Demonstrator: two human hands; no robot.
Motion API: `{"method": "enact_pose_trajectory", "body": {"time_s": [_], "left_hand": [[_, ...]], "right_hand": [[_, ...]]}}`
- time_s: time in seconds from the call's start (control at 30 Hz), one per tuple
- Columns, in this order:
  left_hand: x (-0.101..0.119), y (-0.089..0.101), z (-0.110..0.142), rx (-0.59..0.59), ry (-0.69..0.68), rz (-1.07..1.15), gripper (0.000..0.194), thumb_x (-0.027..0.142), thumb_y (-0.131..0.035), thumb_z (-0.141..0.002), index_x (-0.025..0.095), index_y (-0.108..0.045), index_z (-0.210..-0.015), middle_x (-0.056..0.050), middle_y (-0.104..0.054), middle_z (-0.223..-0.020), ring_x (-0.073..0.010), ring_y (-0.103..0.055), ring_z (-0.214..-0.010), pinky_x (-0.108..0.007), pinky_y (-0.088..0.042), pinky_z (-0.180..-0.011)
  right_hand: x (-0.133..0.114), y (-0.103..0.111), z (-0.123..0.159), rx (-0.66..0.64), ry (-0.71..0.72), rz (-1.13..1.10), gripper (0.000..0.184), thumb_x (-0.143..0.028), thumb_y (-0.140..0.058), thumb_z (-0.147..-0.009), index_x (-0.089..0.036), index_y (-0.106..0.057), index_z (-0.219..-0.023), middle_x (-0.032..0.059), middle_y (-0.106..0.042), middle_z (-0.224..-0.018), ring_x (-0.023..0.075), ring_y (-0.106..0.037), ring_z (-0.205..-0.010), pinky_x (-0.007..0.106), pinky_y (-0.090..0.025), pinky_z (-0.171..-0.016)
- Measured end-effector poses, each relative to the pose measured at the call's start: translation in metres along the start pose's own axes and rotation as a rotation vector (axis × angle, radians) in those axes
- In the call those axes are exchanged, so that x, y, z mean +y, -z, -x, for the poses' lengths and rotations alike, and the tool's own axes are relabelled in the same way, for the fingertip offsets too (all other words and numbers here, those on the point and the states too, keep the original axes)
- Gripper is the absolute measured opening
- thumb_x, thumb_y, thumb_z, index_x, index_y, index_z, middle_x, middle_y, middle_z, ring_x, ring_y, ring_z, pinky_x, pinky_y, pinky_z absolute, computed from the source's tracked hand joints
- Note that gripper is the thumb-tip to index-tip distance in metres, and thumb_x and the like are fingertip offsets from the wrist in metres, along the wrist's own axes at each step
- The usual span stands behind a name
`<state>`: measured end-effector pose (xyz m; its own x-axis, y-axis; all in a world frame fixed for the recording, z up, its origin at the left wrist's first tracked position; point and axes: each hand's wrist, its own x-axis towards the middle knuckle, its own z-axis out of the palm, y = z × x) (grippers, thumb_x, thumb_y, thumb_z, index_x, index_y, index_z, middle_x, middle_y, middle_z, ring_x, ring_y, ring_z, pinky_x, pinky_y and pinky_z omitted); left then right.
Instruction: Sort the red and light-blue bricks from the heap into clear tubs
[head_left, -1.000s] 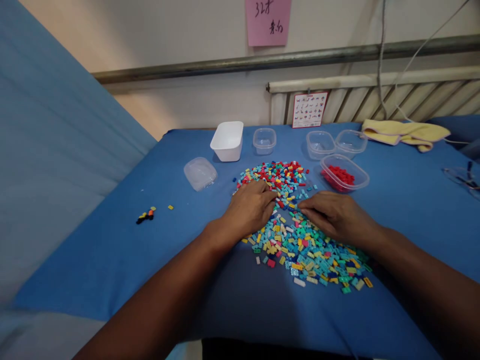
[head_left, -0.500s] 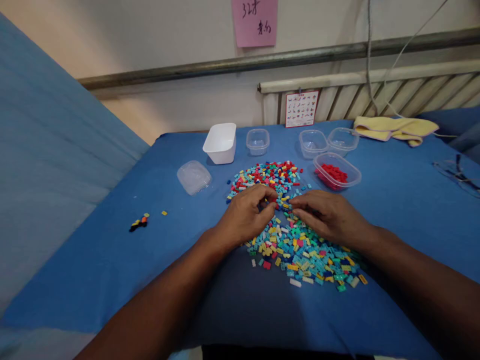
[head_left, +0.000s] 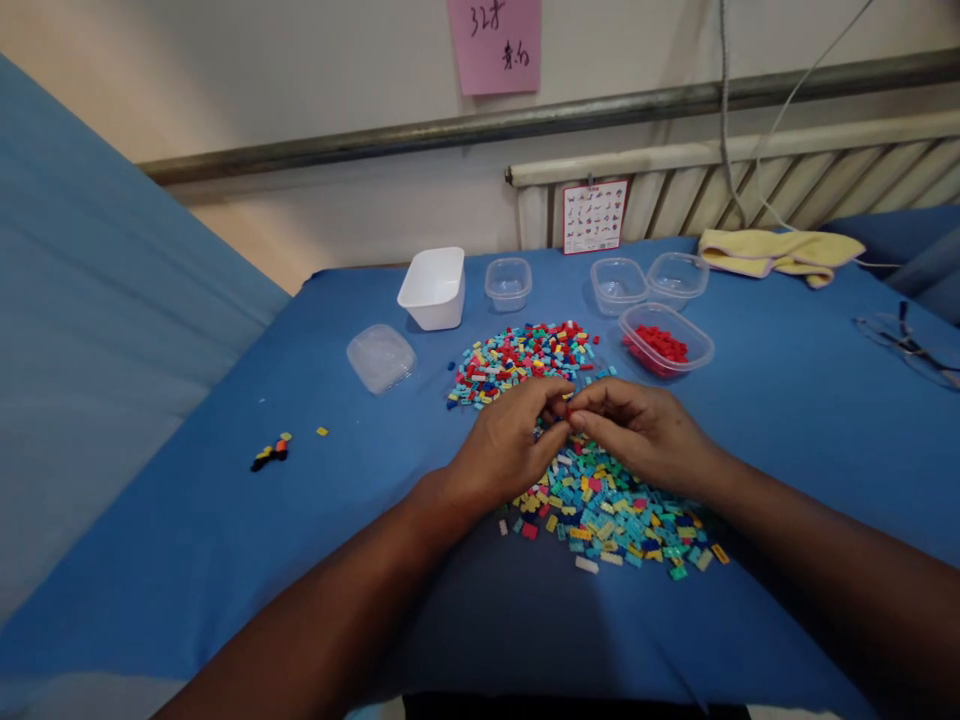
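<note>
Left hand point(head_left: 510, 440) and right hand point(head_left: 637, 430) meeting fingertip to fingertip, both grips pinching narrow on one small red brick point(head_left: 568, 411), hovering over the brick pile point(head_left: 600, 500), red-brick tub point(head_left: 666, 340) lying at one o'clock on the bench point(head_left: 787, 400)

Head camera looks forward and down, close over blue table point(head_left: 787, 400); single view.

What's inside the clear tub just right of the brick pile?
The clear tub holds a small heap of red bricks, only red as far as I can tell. Its floor under the heap is covered, so anything beneath is hidden.
</note>
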<state>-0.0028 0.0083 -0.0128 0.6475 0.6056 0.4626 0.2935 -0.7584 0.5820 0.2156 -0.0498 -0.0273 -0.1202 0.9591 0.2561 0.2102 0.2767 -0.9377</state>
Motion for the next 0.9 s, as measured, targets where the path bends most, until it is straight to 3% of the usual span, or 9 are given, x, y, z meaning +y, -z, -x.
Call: {"method": "enact_pose_trajectory", "body": {"time_s": [0.1,0.3,0.6,0.9], "left_hand": [[-0.007,0.006,-0.001,-0.072,-0.007,-0.193,0.028,0.031,-0.069,-0.107,0.018,-0.070,-0.131,-0.011,-0.076,-0.117,-0.0264,-0.071,-0.111,-0.043,-0.058,-0.096],[-0.012,0.012,-0.008,-0.237,0.118,-0.458,0.028,0.036,-0.066,-0.107,0.017,-0.080,-0.121,-0.013,-0.073,-0.112,-0.0311,-0.068,-0.109,-0.047,-0.056,-0.095],[-0.002,0.016,-0.019,-0.311,0.185,-0.354,0.012,0.022,-0.072,-0.096,0.019,-0.079,-0.105,-0.009,-0.073,-0.105,-0.0287,-0.069,-0.107,-0.044,-0.054,-0.097],[-0.009,0.023,-0.014,-0.318,0.211,-0.338,0.005,0.025,-0.071,-0.098,0.020,-0.074,-0.098,-0.007,-0.072,-0.102,-0.0267,-0.067,-0.101,-0.042,-0.052,-0.091]], "right_hand": [[0.001,0.002,-0.002,0.069,-0.079,-0.027,0.018,-0.039,-0.074,-0.103,-0.022,-0.077,-0.101,0.0006,-0.073,-0.083,0.0140,-0.063,-0.071,0.028,-0.049,-0.064],[0.005,0.002,-0.004,0.098,-0.222,-0.135,0.024,-0.044,-0.076,-0.100,-0.021,-0.075,-0.106,0.0048,-0.079,-0.088,0.0149,-0.063,-0.069,0.027,-0.044,-0.058],[0.005,0.001,-0.004,0.077,-0.193,-0.128,0.019,-0.039,-0.077,-0.097,-0.022,-0.075,-0.103,0.0002,-0.072,-0.084,0.0131,-0.060,-0.068,0.027,-0.044,-0.059],[0.010,0.002,-0.005,0.063,-0.124,-0.080,0.020,-0.040,-0.082,-0.094,-0.022,-0.077,-0.097,-0.0003,-0.070,-0.080,0.0128,-0.057,-0.067,0.028,-0.042,-0.059]]}}
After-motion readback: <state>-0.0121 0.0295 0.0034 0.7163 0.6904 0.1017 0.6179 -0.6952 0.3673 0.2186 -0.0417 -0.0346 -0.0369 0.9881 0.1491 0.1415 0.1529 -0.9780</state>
